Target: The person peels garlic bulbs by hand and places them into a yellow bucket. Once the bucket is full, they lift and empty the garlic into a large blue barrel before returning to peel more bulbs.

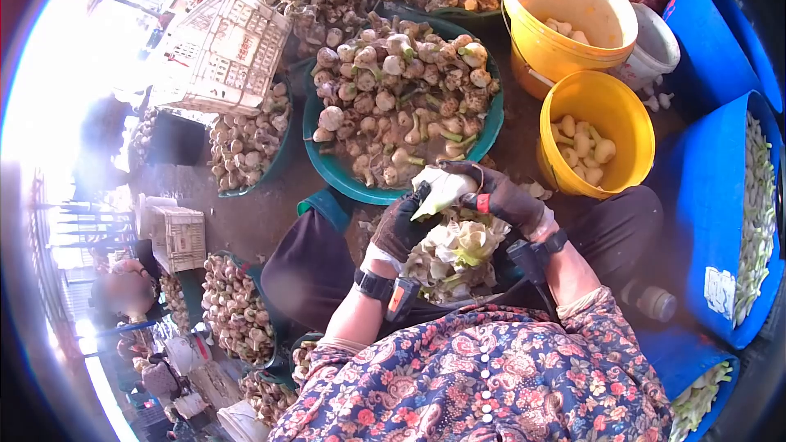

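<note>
Both of my hands wear dark gloves and meet over my lap around a pale garlic bulb (446, 190). My left hand (398, 227) has its fingers closed at the bulb's left side. From the right, my right hand (506, 195) grips the other end, a red band showing on one finger. Right below them, a heap of garlic peelings (458, 255) lies in my lap. Just beyond my hands stands a green tub (348, 178) of unpeeled, soil-stained garlic (385, 98). Whether a small tool is in either hand is hidden.
Two yellow buckets (639, 127) at the right hold cleaned bulbs (583, 150). Blue containers (696, 205) with green stems line the right edge. White crates (233, 49) and more garlic tubs (237, 307) stand at left. A person (127, 290) sits at far left.
</note>
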`<move>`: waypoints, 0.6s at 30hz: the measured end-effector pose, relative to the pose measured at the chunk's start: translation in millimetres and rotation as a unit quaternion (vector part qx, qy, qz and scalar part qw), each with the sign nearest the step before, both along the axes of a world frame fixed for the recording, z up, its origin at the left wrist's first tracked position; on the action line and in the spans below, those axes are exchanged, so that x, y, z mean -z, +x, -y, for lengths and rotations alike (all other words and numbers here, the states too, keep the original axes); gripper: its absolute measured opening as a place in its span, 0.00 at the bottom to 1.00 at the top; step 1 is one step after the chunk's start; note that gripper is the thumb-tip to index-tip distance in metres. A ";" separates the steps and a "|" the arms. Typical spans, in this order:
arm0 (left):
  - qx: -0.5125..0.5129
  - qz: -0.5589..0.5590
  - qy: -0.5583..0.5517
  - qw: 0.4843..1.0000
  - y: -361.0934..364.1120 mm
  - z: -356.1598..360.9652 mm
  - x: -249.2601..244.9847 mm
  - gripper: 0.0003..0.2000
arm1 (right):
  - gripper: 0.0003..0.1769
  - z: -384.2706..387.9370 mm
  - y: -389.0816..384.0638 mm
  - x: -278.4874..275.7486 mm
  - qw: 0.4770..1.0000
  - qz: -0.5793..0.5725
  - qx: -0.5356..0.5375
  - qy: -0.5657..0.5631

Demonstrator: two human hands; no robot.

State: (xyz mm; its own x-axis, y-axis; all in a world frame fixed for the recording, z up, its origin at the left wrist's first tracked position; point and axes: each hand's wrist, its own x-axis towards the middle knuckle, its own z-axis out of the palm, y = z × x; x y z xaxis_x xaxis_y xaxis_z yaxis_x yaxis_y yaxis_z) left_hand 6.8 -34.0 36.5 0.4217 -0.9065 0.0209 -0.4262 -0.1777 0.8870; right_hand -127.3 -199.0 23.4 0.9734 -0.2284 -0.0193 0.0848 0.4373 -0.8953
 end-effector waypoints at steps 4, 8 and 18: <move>0.046 0.218 0.065 0.973 12.5 -1.3 20.0 0.13 | 0.20 -9.9 -0.2 -12.2 0.830 0.041 0.099 -0.547; -0.155 -0.221 0.036 0.962 3.1 5.4 26.4 0.11 | 0.14 -28.5 8.6 33.1 0.968 -0.013 0.167 -0.185; 0.039 -0.285 0.046 0.957 -1.1 -24.7 -49.9 0.10 | 0.12 16.2 4.5 98.2 0.879 -0.171 0.277 0.350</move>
